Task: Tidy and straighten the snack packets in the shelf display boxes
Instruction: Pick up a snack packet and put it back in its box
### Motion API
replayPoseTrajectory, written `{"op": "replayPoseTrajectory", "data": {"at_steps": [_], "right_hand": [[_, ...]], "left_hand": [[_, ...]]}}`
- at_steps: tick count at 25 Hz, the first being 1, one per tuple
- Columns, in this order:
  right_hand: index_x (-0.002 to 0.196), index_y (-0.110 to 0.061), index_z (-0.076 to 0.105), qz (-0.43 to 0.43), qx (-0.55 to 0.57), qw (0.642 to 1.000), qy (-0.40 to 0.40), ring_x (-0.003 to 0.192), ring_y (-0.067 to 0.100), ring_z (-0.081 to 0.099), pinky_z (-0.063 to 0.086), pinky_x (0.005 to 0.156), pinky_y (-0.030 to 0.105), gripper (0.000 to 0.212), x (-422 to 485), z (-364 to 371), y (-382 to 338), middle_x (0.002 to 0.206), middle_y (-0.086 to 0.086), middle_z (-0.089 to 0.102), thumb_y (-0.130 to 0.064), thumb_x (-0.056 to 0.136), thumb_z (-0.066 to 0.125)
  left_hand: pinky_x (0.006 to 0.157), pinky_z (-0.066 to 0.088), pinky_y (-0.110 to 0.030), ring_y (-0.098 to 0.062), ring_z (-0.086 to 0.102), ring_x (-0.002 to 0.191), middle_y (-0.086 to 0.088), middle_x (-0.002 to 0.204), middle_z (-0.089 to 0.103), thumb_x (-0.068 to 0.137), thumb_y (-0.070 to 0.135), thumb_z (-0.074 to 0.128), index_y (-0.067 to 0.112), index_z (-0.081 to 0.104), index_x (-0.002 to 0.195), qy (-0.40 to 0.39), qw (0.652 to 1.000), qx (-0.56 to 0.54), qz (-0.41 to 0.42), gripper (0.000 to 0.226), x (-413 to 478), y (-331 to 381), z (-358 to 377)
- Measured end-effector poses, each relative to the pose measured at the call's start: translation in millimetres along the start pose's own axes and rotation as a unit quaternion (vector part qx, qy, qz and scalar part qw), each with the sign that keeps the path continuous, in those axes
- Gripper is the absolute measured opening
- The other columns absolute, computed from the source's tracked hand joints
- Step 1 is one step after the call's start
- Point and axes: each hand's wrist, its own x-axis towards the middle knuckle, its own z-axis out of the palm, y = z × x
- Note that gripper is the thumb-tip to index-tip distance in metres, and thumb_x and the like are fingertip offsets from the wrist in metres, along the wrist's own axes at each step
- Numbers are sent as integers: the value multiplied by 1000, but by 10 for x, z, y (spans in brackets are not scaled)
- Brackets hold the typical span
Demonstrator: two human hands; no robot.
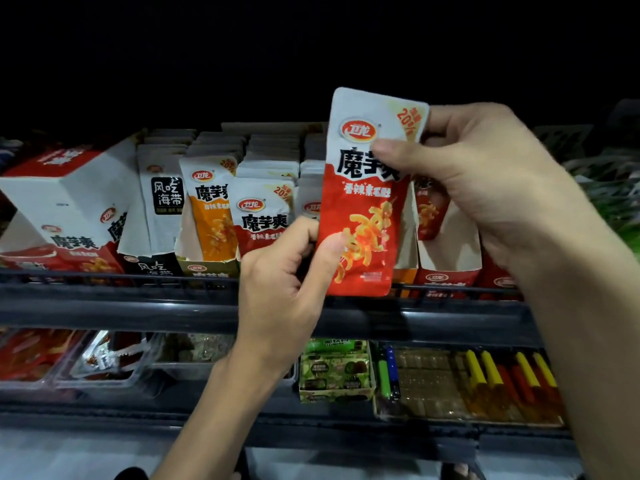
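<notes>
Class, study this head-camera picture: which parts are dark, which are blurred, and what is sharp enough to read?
Head view: black above the shelf boxes; the red packet, pinched by left hand and right hand, is lit and readable; the tilted box is blurred; the lower trays are dim and soft.

On the lower tier (pixel 145 408), a clear plastic tray (pixel 100 381) of red wrappers sits at left, a green patterned carton (pixel 336 375) near the middle, and yellow-tipped red sticks (pixel 502 375) at right.
</notes>
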Motion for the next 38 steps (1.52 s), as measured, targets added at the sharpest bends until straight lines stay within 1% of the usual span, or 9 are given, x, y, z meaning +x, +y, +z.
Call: {"op": "replayPoseTrajectory", "data": {"at_steps": [4,8,10,14,19,24,28,33,38], "right_hand": [[112,-11,67,-70,9,985,160,79,0,71,48,57,10,21,85,-352,71,93,-5,75,-22,95,65],[107,-12,61,-139,-52,955,257,94,10,70,58,80,37,16,121,-619,287,100,-4,71,-25,97,61],[105,-17,60,-157,-124,941,271,97,9,68,56,84,42,16,154,-646,387,102,-4,70,-30,96,60],[115,-18,65,-120,-249,927,254,107,7,64,54,92,36,25,208,-635,537,113,-7,69,-34,97,61],[108,-13,70,-66,-377,902,200,95,5,55,40,80,16,15,291,-574,809,99,-3,63,-19,95,65],[105,-7,68,-88,-512,830,205,103,33,59,46,72,36,14,358,-453,1082,112,15,62,-4,92,64],[112,-4,63,-102,-589,762,250,111,37,51,39,63,38,30,366,-353,1040,120,19,54,3,83,68],[112,-6,54,-93,-547,790,259,79,38,62,31,57,33,27,315,-233,1000,115,16,54,5,89,60],[108,-7,64,-86,-545,814,182,89,40,65,47,65,39,18,321,-199,1109,113,15,60,1,92,57]], "left_hand": [[57,40,-10,6,49,64,22,79,55,99,27,53,14,67,102,-49,982,171,54,20,-12,-35,178],[71,53,-25,-7,60,90,6,102,67,95,20,60,14,67,108,-117,956,247,107,16,-73,-45,405],[75,53,-29,-13,59,99,5,109,65,93,21,61,16,67,112,-144,948,266,96,21,-83,-55,499],[84,48,-35,-18,55,104,4,116,61,91,29,62,22,62,123,-199,922,327,63,32,-94,-78,665],[82,47,-37,-21,54,102,3,112,61,89,32,64,23,63,122,-220,904,361,54,35,-101,-104,738],[84,45,-36,-19,52,105,5,114,61,91,31,61,23,62,123,-226,909,349,34,33,-89,-118,731],[87,43,-34,-17,49,108,7,117,59,93,32,57,25,61,126,-233,913,335,20,34,-77,-119,721],[88,41,-34,-15,45,108,8,117,58,93,34,54,25,60,127,-240,917,318,8,35,-72,-136,704],[90,40,-33,-14,44,111,8,120,58,94,33,56,26,60,129,-247,920,303,4,36,-74,-130,683]]}}
